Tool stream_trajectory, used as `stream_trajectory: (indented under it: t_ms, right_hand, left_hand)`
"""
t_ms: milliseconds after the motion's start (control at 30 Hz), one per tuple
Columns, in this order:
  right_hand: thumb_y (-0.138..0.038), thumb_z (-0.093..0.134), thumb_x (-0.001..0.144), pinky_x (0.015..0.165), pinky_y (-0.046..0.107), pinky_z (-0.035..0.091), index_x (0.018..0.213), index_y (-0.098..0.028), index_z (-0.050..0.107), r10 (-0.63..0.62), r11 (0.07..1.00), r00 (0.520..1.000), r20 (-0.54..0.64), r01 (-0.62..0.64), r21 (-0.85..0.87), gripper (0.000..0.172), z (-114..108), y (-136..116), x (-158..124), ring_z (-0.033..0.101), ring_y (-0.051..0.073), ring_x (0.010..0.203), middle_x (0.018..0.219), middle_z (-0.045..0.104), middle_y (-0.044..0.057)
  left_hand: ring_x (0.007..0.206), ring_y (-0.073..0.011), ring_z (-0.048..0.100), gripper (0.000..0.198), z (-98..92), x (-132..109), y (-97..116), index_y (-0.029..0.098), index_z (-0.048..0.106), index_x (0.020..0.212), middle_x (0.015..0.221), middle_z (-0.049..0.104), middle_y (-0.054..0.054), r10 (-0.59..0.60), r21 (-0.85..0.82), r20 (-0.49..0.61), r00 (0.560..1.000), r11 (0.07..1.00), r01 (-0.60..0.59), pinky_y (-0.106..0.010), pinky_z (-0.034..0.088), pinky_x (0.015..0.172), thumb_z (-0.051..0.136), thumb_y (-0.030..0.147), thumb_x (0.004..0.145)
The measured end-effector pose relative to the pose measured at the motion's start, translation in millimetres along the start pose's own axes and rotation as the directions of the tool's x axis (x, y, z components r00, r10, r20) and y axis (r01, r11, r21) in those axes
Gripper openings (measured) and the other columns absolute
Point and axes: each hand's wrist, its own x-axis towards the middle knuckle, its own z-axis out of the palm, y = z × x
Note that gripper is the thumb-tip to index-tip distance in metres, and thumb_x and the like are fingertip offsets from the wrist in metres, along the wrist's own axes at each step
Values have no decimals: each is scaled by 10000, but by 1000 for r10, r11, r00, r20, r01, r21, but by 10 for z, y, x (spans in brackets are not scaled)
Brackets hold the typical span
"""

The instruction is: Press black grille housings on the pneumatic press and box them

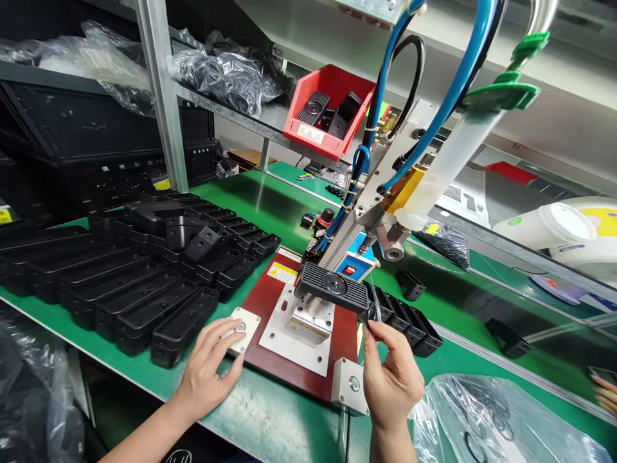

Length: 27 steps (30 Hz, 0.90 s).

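Note:
My left hand (209,363) lies with fingers stretched and apart over the left button box (245,325), its fingertips at the round metal button. My right hand (393,373) is raised beside the right button box (353,384), thumb and forefinger pinched together. What sits in that pinch is too small to make out; a thin, shiny strip (376,299) shows just above it. Between the hands, a black ribbed speaker-like part (332,284) rests on the metal fixture (308,321) of a press on a dark red base (260,354). The press nozzle (393,249) is above and to the right.
Rows of black housings (139,308) fill the left bench; several more housings (402,315) stand behind my right hand. A clear bag (501,411) with black rings lies at right. A red bin (332,109) and blue hoses (448,96) are overhead. Another person's hand (606,393) shows at the right edge.

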Motion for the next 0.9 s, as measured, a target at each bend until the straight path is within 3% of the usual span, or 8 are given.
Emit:
stream_trajectory:
  t_ms: [167,367,667,800,900]
  right_hand:
    - [-102,659,861,742,334,544,972,-182,684,15,999,1000,12,-15,-29,139,-48,-6,-116,657,182,801,892,689,45]
    - [8,701,777,688,348,538,1033,-201,695,-72,997,982,-174,73,-3,331,-16,-136,-30,662,193,781,919,702,47]
    - [-19,616,857,769,365,510,1066,-202,648,-246,969,966,82,245,18,280,266,-245,394,648,187,894,967,691,55]
    - [-84,598,896,813,384,461,1004,-192,643,-252,964,947,199,265,-38,159,339,-306,480,629,198,905,947,704,50]
    - [-95,601,895,827,390,453,978,-191,648,-238,966,949,205,253,-47,135,348,-335,496,624,206,900,922,708,46]
  left_hand:
    - [1156,-271,551,288,10,5,-1,175,589,1125,1182,602,-126,3,-4,2,1000,1000,-3,-440,492,962,572,107,846]
    - [1145,-270,560,285,8,19,0,188,590,1122,1173,610,-117,-3,-8,-3,1000,1000,3,-437,499,953,574,123,846]
    - [1155,-264,549,285,12,10,-13,179,587,1128,1184,601,-119,6,-8,4,1000,1000,-6,-428,488,966,571,115,851]
    - [1155,-266,551,277,14,10,-19,175,595,1119,1184,599,-120,4,-7,2,1000,1000,-4,-427,490,966,574,117,849]
    - [1157,-265,551,276,8,17,-13,180,598,1117,1185,599,-117,1,-9,3,1000,1000,-1,-424,494,963,575,118,849]
